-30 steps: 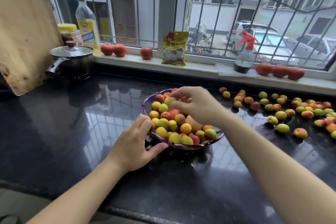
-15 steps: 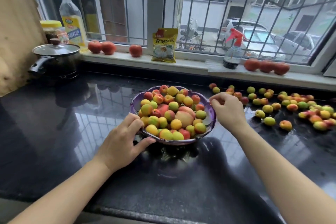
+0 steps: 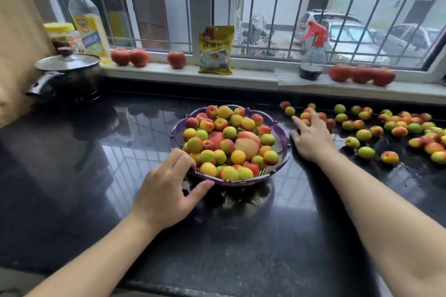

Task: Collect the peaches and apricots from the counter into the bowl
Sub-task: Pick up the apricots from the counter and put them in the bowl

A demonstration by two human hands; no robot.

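Observation:
A purple scalloped bowl (image 3: pixel 281 142) sits mid-counter, heaped with small yellow, green and red apricots and one larger peach (image 3: pixel 247 143). My left hand (image 3: pixel 166 188) grips the bowl's near-left rim, fingers over the edge and thumb underneath. My right hand (image 3: pixel 311 137) is to the right of the bowl, empty, with fingers spread and stretched toward the nearest loose apricots (image 3: pixel 305 116). Several more apricots (image 3: pixel 386 132) lie scattered across the black counter to the right.
A black pot (image 3: pixel 70 77) with a glass lid stands at the back left beside a wooden board. On the window sill (image 3: pixel 253 79) stand an oil bottle, a jar, a yellow packet (image 3: pixel 216 49), a spray bottle (image 3: pixel 312 53) and several red peaches (image 3: pixel 362 73).
My right hand has left the top of the bowl and travelled right, opening out toward the loose fruit. My left hand has kept hold of the rim. The view has shifted closer.

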